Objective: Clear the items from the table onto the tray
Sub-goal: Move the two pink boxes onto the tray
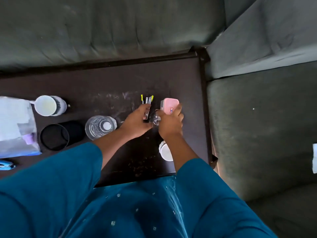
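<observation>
- Head view: left hand (137, 121) grips a yellow-tipped metal stapler (147, 102) over the dark brown table (106, 79).
- Right hand (170, 121), just beside the stapler, grips a small pink plastic box (169, 104).

The left edge cuts off a pale bag (15, 124) and a blue thing (6, 165) on the bench (109, 83). The right arm hides part of a white bowl (165, 152). A small metal thing (155, 117) between the hands is too blurred to identify. The right edge cuts off something white (314, 160).
</observation>
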